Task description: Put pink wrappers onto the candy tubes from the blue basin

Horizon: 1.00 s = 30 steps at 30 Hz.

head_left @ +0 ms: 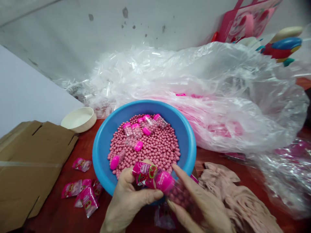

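My left hand (128,200) pinches a pink printed plastic wrapper (145,174) with a red fruit picture. My right hand (206,204) grips a small clear bottle (179,193) with a bright pink cap, filled with pink balls. The cap end lies against the wrapper, and I cannot tell whether it is inside. Both hands are over the near rim of a blue basin (97,142). Loose pink balls (161,145) fill the basin's bottom. Several pink-capped bottles (133,143) lie on the balls.
Filled pink packets (87,200) lie left of the basin, near a flattened cardboard box (36,168). Behind it stand a cream bowl (79,119) and large clear plastic bags (218,84). A pinkish-beige cloth (233,191) lies right. A pink bag (245,24) is at the back.
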Tool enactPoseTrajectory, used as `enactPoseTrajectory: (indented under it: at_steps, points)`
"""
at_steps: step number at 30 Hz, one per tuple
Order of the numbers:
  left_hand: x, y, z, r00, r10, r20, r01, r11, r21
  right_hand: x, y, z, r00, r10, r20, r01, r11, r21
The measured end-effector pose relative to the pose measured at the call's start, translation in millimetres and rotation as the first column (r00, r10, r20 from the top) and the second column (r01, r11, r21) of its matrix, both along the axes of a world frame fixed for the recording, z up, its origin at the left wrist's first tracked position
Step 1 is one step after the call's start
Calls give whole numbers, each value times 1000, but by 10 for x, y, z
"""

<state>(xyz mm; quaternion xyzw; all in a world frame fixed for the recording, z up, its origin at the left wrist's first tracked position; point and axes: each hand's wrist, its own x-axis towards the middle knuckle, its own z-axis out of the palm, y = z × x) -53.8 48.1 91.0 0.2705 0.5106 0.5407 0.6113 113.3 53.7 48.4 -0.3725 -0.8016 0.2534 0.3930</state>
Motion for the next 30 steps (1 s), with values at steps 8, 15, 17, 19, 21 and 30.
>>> enactPoseTrajectory:
  at_steps: [8,15,17,19,21,30]
  points:
    - [-100,-1,-16,987,9,158,-13,1000,23,-51,-15,112,939,15,-343,-83,979,-184]
    - [83,14,15,958,169,231,-191,979,74,-135,-91,9,789,-169,-591,-156,876,-457]
    - [174,-35,-6,966,150,211,-159,987,26,-176,-101,13,778,-163,-607,-172,873,-455]
    - [248,-72,-22,964,190,188,-192,981,-7,-201,-112,17,779,-164,-605,-163,880,-447]
    - [291,-83,-23,959,225,173,-226,974,-15,-205,-124,13,788,-174,-591,-138,885,-446]
    - [249,-44,8,986,95,137,-93,996,-14,-150,-200,-31,882,-191,-432,-68,854,-516]
